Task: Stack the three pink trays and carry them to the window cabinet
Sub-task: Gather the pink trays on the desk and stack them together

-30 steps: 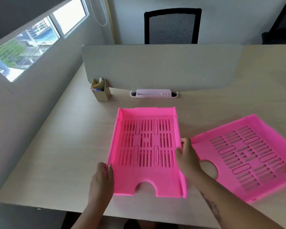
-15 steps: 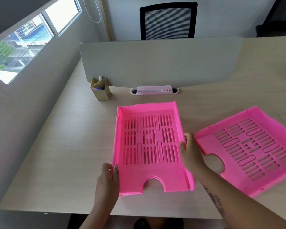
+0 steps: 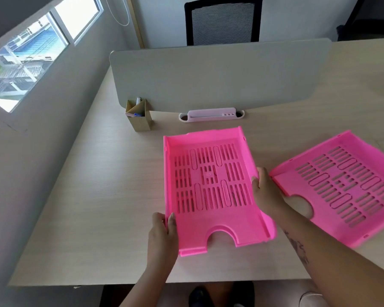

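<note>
Left hand: the left hand (image 3: 162,234) clamps the near-left side wall of the held tray (image 3: 211,187), thumb inside the wall, fingers outside.
Right hand: the right hand (image 3: 267,192) grips the right side wall about halfway along, thumb over the rim.
Held tray: pink, slotted floor, half-round cut-out in its near edge — it sits between both hands over the desk (image 3: 93,207), turned slightly so its far end leans right; whether it touches the desk I cannot tell.
Second tray: the second pink tray (image 3: 346,187) lies flat on the desk just beside the right hand, angled, its cut-out facing the person; partly cut off by the right edge of the view.
Third tray: only two trays show.
Background: a grey divider panel (image 3: 220,74) stands across the desk, a tan pen holder (image 3: 140,118) and a pale slotted holder (image 3: 211,114) at its foot — a black mesh chair (image 3: 223,21) behind, a window (image 3: 36,47) at the left.
</note>
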Tool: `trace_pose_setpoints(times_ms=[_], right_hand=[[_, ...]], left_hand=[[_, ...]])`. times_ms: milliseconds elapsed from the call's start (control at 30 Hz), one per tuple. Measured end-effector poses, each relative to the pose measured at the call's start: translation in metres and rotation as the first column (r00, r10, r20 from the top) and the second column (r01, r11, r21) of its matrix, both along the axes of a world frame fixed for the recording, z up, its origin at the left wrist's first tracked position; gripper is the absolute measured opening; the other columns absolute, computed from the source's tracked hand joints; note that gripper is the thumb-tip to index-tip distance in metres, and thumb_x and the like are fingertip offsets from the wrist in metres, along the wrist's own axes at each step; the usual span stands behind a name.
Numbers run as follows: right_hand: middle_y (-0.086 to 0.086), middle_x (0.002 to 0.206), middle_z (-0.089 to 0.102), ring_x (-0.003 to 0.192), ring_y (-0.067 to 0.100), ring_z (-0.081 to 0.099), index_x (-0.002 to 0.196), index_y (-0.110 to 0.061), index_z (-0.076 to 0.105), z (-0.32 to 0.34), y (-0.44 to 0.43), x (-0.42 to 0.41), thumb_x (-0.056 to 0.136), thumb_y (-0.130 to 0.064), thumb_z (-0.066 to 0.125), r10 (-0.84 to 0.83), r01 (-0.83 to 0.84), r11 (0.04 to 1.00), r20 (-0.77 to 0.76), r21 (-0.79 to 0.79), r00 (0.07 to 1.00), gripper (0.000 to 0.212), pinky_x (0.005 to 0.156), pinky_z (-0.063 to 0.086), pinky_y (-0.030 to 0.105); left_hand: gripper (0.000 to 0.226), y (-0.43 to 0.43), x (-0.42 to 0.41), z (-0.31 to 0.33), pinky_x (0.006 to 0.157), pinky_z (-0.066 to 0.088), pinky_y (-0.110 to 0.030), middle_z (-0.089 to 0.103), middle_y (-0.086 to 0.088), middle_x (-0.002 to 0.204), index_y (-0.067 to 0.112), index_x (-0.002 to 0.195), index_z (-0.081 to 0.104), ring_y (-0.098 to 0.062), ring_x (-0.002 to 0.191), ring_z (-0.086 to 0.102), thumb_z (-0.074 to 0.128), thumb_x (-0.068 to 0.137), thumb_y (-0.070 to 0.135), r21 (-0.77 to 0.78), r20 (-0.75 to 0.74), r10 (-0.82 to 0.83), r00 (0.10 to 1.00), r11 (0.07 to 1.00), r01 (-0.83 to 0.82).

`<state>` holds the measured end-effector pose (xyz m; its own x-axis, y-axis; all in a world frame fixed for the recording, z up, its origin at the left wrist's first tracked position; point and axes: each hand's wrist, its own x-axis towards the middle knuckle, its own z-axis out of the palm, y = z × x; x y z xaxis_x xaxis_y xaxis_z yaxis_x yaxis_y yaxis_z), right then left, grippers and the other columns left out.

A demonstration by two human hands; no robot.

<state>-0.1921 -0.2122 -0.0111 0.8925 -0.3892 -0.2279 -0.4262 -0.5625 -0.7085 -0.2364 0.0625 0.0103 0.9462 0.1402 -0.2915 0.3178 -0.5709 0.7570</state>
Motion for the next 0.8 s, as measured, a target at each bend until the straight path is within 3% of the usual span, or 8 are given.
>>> trace_pose_setpoints(times_ms=[200,333,467,567,667,800], right_hand=[[0.003,0.062,0.039,0.044,0.014,0.036,0.142,-0.005,0.032,-0.001,-0.004,-0.003,0.105,-0.019,0.032,-0.064,0.064,0.998,-0.032,-0.001,0.997,0.039,0.042,0.029,0.022],[0.003,0.072,0.051,0.048,0.014,0.047,0.144,-0.006,0.032,0.003,0.002,-0.005,0.104,-0.022,0.036,-0.082,0.082,0.997,-0.011,0.012,0.997,0.043,0.040,0.038,0.023],[0.001,0.113,0.063,0.083,0.020,0.068,0.146,-0.015,0.033,0.019,-0.008,-0.024,0.100,-0.038,0.042,-0.054,0.053,0.997,0.013,0.062,0.998,0.052,0.058,0.055,0.027],[0.009,0.134,0.059,0.110,0.026,0.064,0.140,-0.012,0.043,0.029,-0.037,-0.041,0.100,-0.036,0.045,-0.157,0.156,0.988,0.072,0.015,0.985,0.047,0.081,0.051,0.031],[0.012,0.126,0.063,0.104,0.025,0.061,0.129,-0.008,0.053,0.033,-0.076,-0.065,0.097,-0.023,0.050,-0.317,0.335,0.937,0.171,-0.094,0.933,0.036,0.086,0.048,0.033],[0.013,0.106,0.060,0.093,0.027,0.054,0.113,-0.007,0.054,0.020,-0.130,-0.108,0.086,-0.025,0.049,-0.495,0.520,0.795,0.162,-0.312,0.853,0.033,0.077,0.055,0.045]], left_hand=[[0.027,0.000,0.030,-0.002,0.052,0.053,-0.038,0.061,-0.007,0.082,0.009,0.095,0.045,-0.022,0.068,0.063,0.037,0.101,0.035,-0.027,-0.027,-0.070,0.997,0.997,0.070],[0.025,0.002,0.038,-0.005,0.050,0.052,-0.034,0.061,-0.007,0.082,0.009,0.095,0.045,-0.018,0.066,0.061,0.038,0.101,0.032,0.008,-0.006,-0.105,0.994,0.994,0.105],[0.026,-0.002,0.048,0.006,0.053,0.055,-0.036,0.062,-0.004,0.092,0.012,0.109,0.047,-0.019,0.069,0.062,0.048,0.097,0.035,0.096,0.072,-0.127,0.989,0.988,0.120],[0.034,-0.022,0.059,0.025,0.066,0.055,-0.039,0.062,-0.009,0.107,0.012,0.120,0.048,-0.026,0.089,0.061,0.054,0.093,0.032,0.183,0.224,-0.136,0.965,0.978,0.096],[0.031,-0.063,0.069,0.041,0.089,0.050,-0.043,0.062,-0.009,0.115,0.009,0.117,0.052,-0.024,0.106,0.053,0.057,0.091,0.023,0.259,0.381,-0.269,0.885,0.949,0.177],[0.026,-0.143,0.078,0.046,0.097,0.044,-0.040,0.066,-0.007,0.117,0.011,0.115,0.059,-0.025,0.114,0.055,0.057,0.091,0.019,0.285,0.383,-0.501,0.776,0.863,0.417]])
